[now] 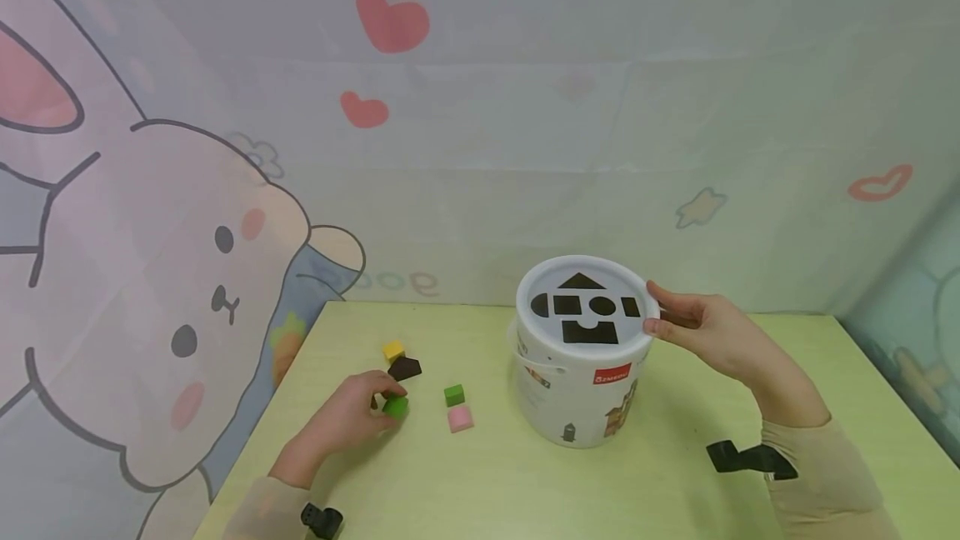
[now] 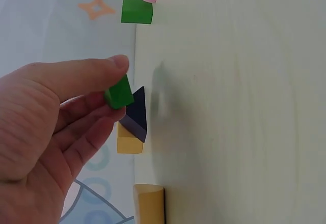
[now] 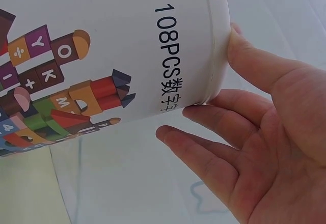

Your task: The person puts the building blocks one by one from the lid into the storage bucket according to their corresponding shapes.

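Soft, muted light; diffuse shadow (image 2: pixel 172 98) on pale tabletop (image 2: pixel 254 132); printed lettering (image 3: pixel 169 48) crisp.

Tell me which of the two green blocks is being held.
The green block on the left, pinched in the left hand. The other green block is held by neither hand; it lies on the table beside the pink block.

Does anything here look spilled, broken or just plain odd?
Nothing looks spilled or broken; the lidded bucket shows no visible damage. The oddity is the rabbit printed on the backdrop: in the head view it lies sideways, one eye almost above the other, perhaps because the backdrop was hung turned.
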The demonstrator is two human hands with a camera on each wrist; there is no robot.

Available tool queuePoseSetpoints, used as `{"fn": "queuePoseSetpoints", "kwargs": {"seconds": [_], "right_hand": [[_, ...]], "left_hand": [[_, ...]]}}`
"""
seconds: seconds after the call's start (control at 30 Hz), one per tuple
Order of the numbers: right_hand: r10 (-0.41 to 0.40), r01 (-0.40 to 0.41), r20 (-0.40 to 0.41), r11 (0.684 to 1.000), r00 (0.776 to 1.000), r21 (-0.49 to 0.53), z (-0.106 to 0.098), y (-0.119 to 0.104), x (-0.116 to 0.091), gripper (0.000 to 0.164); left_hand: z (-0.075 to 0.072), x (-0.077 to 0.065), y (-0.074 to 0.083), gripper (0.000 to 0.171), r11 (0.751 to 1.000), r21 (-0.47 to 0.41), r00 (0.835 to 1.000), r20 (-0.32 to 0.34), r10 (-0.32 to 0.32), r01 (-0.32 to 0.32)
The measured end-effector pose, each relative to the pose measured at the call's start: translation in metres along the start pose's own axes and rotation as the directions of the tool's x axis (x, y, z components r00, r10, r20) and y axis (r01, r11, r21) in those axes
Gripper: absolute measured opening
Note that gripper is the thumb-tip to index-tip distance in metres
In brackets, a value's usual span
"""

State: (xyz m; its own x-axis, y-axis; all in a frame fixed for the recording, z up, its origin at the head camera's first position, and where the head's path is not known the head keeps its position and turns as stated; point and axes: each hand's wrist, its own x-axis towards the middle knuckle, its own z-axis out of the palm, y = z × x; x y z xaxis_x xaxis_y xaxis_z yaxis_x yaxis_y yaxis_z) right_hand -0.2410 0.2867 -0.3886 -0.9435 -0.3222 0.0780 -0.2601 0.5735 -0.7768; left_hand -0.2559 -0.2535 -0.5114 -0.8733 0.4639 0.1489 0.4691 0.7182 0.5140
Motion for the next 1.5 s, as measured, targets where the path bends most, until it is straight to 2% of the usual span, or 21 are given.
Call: {"fn": "queuePoseSetpoints", "kwargs": {"seconds": [0.13,0.33,0.6,0.87,1.13,1.37,1.5], "right_hand": [[0.001,-0.001,-0.004,1.0,1.0,-0.005,0.0,-0.001,-0.001,0.074],[-0.006,0.006,-0.004,1.0,1.0,-0.007,0.0,-0.001,-0.001,0.074],[-0.014,0.014,-0.004,1.0,1.0,-0.006,0.0,-0.002,-0.001,0.074],[-0.012,0.012,-0.004,1.0,1.0,-0.002,0.001,-0.001,0.0,0.074],[-0.005,0.005,-0.006,1.0,1.0,0.006,0.001,0.0,0.0,0.074],[0.008,-0.008,-0.007,1.0,1.0,-0.001,0.001,0.0,0.0,0.075],[-0.001,0.001,-0.008,1.0,1.0,-0.007,0.001,0.0,0.0,0.075]], "left_hand": [[0.0,0.0,0.001,0.037,0.997,-0.031,0.997,-0.045,0.064,-0.066],[-0.001,0.003,0.006,0.035,0.987,-0.039,0.982,-0.123,0.147,-0.153],[-0.004,0.006,0.014,0.033,0.991,-0.034,0.979,-0.165,0.121,-0.128],[-0.007,0.012,0.025,0.037,0.983,-0.064,0.965,-0.211,0.155,-0.172],[-0.005,0.02,0.038,0.036,0.978,-0.11,0.961,-0.234,0.149,-0.178],[-0.002,0.031,0.056,0.034,0.959,-0.22,0.961,-0.25,0.121,-0.178],[-0.002,0.04,0.07,0.034,0.957,-0.212,0.945,-0.302,0.126,-0.196]]}}
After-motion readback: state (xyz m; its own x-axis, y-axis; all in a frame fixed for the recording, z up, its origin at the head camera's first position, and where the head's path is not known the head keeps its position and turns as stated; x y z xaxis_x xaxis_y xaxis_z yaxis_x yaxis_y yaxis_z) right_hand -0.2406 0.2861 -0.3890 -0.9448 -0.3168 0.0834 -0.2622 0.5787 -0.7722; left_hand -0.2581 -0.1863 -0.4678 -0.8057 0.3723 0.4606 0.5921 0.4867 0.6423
